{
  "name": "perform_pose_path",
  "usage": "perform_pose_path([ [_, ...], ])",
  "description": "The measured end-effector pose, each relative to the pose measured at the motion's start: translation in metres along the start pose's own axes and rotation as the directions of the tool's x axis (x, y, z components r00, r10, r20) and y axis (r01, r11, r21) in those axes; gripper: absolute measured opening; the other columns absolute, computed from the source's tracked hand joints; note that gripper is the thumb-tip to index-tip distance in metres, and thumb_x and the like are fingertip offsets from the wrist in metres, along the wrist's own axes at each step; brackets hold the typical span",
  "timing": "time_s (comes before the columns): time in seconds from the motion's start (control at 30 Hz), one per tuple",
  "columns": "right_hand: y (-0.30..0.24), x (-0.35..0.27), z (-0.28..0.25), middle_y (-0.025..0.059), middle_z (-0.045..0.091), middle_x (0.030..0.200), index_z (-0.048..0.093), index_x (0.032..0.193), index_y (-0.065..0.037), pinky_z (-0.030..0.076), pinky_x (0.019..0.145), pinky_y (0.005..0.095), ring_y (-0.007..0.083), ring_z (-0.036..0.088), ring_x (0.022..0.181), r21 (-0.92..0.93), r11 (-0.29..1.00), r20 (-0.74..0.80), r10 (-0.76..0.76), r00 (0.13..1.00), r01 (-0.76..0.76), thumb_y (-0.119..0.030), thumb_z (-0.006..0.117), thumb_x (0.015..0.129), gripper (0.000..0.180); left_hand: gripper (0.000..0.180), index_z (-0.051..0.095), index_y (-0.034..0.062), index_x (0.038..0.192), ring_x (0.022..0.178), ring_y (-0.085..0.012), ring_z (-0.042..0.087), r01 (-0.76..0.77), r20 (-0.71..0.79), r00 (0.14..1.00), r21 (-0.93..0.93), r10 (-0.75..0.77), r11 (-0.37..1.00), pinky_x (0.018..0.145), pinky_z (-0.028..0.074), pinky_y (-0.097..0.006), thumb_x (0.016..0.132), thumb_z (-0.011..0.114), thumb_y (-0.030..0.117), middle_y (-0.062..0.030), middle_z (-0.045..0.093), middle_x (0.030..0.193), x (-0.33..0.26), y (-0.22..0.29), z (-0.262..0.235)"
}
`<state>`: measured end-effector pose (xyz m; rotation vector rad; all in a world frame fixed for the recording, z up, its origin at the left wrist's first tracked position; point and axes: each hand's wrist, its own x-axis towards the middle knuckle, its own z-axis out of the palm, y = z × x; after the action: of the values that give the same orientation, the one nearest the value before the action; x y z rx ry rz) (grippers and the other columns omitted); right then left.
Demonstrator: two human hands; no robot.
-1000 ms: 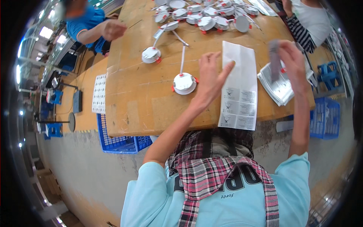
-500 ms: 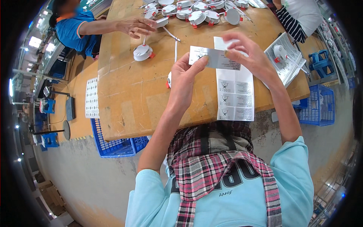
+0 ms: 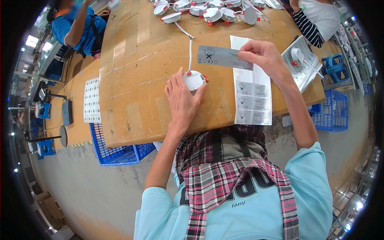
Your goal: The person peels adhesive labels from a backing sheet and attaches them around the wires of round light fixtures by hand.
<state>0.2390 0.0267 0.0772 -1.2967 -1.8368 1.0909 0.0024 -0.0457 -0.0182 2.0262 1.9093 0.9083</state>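
Observation:
My left hand (image 3: 181, 96) rests on the table with its fingers and thumb curved round a round white downlight (image 3: 194, 80). The downlight has red clips, and a white cable (image 3: 190, 52) runs from it toward the far side. In my right hand (image 3: 266, 60) a silver-grey sticker label (image 3: 218, 55) with dark printing is pinched by one end. The label hangs in the air, beyond and to the right of the downlight, apart from it. Under my right hand lies a long white backing sheet (image 3: 253, 86) with several similar labels toward its near end.
Several white downlights (image 3: 213, 15) are heaped at the far side of the table (image 3: 136, 88). A white tray (image 3: 310, 72) with a downlight stands at the right. Blue crates (image 3: 120, 156) are below the table edge. Co-workers sit at far left (image 3: 86, 32) and far right (image 3: 320, 20).
My left hand has let go of the label and moved down to the downlight. My right hand now holds the label alone. The co-worker's arm has drawn back; the far-left downlight has left its place.

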Motion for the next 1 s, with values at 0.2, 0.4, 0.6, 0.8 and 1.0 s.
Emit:
perform_pose_path([
  [0.2, -0.006, 0.005, 0.021, 0.0, 0.06, 0.075, 0.065, 0.086, 0.0, 0.043, 0.065, 0.0219, 0.0057, 0.054, 0.07, 0.019, 0.999, 0.098, 0.034, 0.995, -0.036, -0.019, 0.065, 0.085, 0.019, 0.083, 0.033, -0.0082, 0.132, 0.116, -0.027, 0.042, 0.134, 0.005, 0.987, -0.55, -0.158, 0.824, 0.096, 0.035, -0.04, 0.075, 0.074, 0.035, -0.0186, 0.045, 0.123, 0.003, 0.014, -0.035],
  [0.4, -0.02, 0.015, 0.045, 0.0041, 0.063, 0.073, 0.067, 0.087, 0.001, 0.044, 0.063, 0.0233, 0.0095, 0.056, 0.068, -0.017, 1.0, 0.145, 0.01, 0.989, -0.008, -0.021, 0.067, 0.082, 0.022, 0.06, 0.051, -0.0056, 0.119, 0.094, -0.015, 0.056, 0.364, 0.32, 0.928, -0.886, -0.189, 0.287, 0.086, 0.043, -0.03, 0.078, 0.073, 0.032, -0.0122, 0.061, 0.103, 0.034, 0.011, -0.05],
  [0.6, -0.013, 0.036, 0.055, 0.0058, 0.065, 0.075, 0.067, 0.088, 0.001, 0.044, 0.063, 0.0246, 0.0105, 0.058, 0.069, -0.011, 1.0, 0.133, 0.028, 0.991, -0.027, -0.021, 0.067, 0.082, 0.023, 0.027, 0.068, 0.0004, 0.088, 0.073, -0.0079, 0.057, 0.313, 0.272, 0.95, -0.826, -0.155, 0.469, 0.072, 0.042, -0.025, 0.082, 0.069, 0.026, -0.0038, 0.066, 0.075, 0.065, -0.021, -0.034],
  [0.8, 0.006, 0.067, 0.061, 0.0036, 0.064, 0.076, 0.067, 0.093, 0.001, 0.044, 0.066, 0.0229, 0.0083, 0.057, 0.071, -0.004, 1.0, 0.121, 0.015, 0.993, -0.015, -0.022, 0.065, 0.084, 0.025, 0.024, 0.068, 0.0028, 0.094, 0.08, -0.0073, 0.058, 0.399, 0.355, 0.916, -0.776, -0.185, 0.488, 0.074, 0.043, -0.023, 0.085, 0.067, 0.025, -0.0043, 0.067, 0.086, 0.097, -0.038, -0.027],
  [1.0, 0.012, 0.084, 0.039, 0.0059, 0.065, 0.087, 0.066, 0.103, 0.0, 0.045, 0.072, 0.0246, 0.0105, 0.059, 0.078, 0.224, 0.973, -0.029, -0.043, 0.999, 0.049, -0.024, 0.064, 0.085, 0.03, 0.042, 0.056, -0.0055, 0.115, 0.098, -0.0149, 0.057, 0.36, 0.255, 0.93, -0.783, -0.267, 0.508, 0.083, 0.044, -0.027, 0.088, 0.062, 0.026, -0.0103, 0.062, 0.107, 0.084, -0.036, -0.035],
])
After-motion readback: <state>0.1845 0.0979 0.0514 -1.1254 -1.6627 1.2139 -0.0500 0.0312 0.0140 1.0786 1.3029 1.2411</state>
